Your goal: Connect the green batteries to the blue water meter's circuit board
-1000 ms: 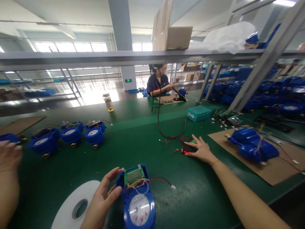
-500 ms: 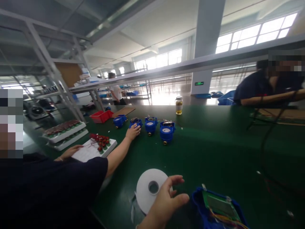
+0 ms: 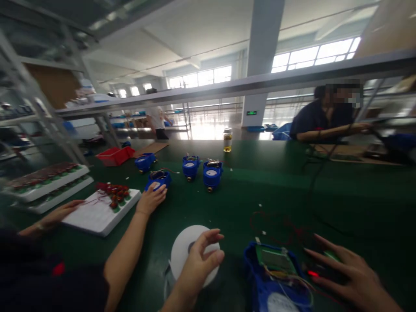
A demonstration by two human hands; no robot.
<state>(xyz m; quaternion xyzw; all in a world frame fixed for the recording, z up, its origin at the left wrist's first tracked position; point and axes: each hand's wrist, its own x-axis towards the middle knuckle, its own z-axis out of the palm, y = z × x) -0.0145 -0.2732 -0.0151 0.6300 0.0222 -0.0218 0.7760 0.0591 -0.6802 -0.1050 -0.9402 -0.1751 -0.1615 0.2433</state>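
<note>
My left hand [image 3: 200,263] hovers over a white reel of tape [image 3: 182,245] on the green table, its thumb and fingers apart with nothing between them. To the right, my right hand [image 3: 349,271] has its fingers stretched out over a small dark device [image 3: 320,271] with a glowing red light; whether they touch it I cannot tell. Between my hands is a blue water meter housing [image 3: 256,275] with a green circuit board [image 3: 274,259] and thin coloured wires showing inside. Its lower end is cut off by the frame.
A co-worker's hand [image 3: 152,198] rests on another blue meter [image 3: 159,178]. More blue meters [image 3: 212,174] stand further back. At left are a white foam tray [image 3: 94,219] of red-and-green parts and a red bin [image 3: 115,156]. A jar [image 3: 227,141] stands behind; dark cables [image 3: 313,186] hang at right.
The view has swung right, and my right hand has come into frame by the dark device. My left hand stays over the reel. The co-worker's hand has drawn a meter nearer.
</note>
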